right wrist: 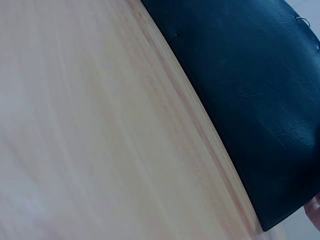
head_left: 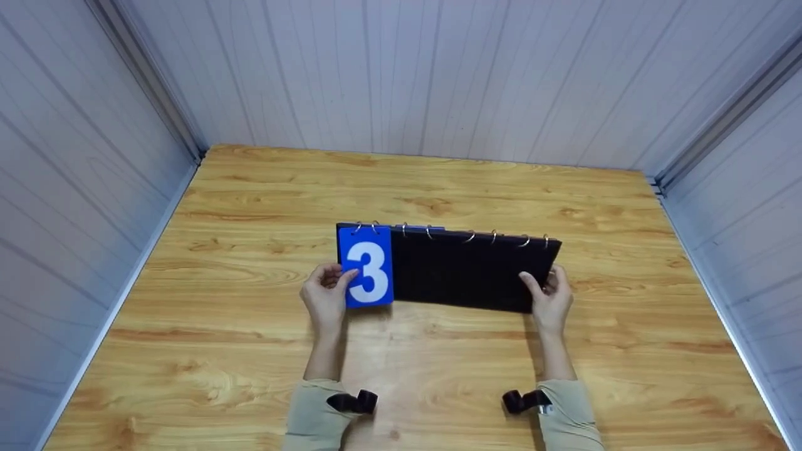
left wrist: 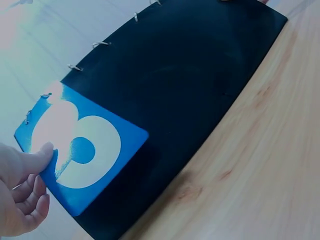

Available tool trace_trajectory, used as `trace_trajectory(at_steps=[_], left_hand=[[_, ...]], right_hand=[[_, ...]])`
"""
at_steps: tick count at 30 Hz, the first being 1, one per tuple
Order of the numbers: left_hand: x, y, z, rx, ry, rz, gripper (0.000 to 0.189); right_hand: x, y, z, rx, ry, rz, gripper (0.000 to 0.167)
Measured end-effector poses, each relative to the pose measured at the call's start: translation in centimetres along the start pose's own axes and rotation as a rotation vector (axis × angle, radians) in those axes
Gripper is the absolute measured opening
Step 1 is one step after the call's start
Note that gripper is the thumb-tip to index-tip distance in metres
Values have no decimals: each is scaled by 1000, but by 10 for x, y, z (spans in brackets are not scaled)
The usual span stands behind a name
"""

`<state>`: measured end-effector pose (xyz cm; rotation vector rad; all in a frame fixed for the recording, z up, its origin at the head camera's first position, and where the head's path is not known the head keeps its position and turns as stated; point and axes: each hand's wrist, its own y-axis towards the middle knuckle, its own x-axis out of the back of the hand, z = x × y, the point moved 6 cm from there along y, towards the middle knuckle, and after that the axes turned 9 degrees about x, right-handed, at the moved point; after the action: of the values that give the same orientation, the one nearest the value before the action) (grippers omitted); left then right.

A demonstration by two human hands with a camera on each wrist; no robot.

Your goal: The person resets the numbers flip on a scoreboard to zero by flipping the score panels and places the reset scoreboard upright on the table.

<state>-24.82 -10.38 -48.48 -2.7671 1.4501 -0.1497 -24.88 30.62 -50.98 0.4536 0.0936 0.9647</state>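
Note:
Between both hands is a black flip scoreboard [head_left: 460, 269] with metal rings along its top edge, tilted up from the table. A blue number card [head_left: 383, 294] showing a white 3 hangs from two rings at its left end. My left hand [head_left: 327, 297] pinches the left edge, thumb over the card and other fingers behind; in the left wrist view the thumb [left wrist: 37, 160] lies on the blue card. At the opposite end my right hand [head_left: 551, 304] grips the edge, thumb in front. Only a few fingertips [right wrist: 313, 212] show in the right wrist view, beside the black board.
A wood-grain table [head_left: 432, 382] spreads beneath the scoreboard. Pale panelled walls [head_left: 401, 75] stand at the back and on both sides. A bit of blue [head_left: 420, 227] peeks over the scoreboard's top edge from behind.

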Motion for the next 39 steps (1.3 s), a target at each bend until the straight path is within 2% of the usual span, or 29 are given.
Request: trace_trajectory(at_steps=[5, 9, 14, 22, 25, 28, 31, 34, 39], left_hand=[[6, -2, -4, 17, 64, 16, 17], [11, -5, -11, 4, 90, 31, 19], [18, -10, -22, -42, 131, 53, 20], [27, -17, -44, -156, 221, 69, 26], [27, -18, -51, -177, 211, 115, 28], [28, -18, -55, -207, 180, 185, 20], [29, -17, -57, -207, 151, 255, 14], [30, -14, -59, -182, 109, 322, 16], [32, -12, -66, -167, -46, 451, 21]], right_hand=[[0, 0, 1, -8, -11, 5, 35], [1, 0, 2, -9, -22, 9, 36], [1, 0, 4, -1, -37, 17, 36], [1, 1, 5, -3, -29, 28, 33], [1, 2, 6, -10, -30, 38, 33], [2, 2, 6, -24, -38, 48, 34], [2, 3, 7, -36, -48, 53, 35], [2, 3, 7, -37, -56, 53, 35], [2, 2, 7, -15, -49, 45, 32]])
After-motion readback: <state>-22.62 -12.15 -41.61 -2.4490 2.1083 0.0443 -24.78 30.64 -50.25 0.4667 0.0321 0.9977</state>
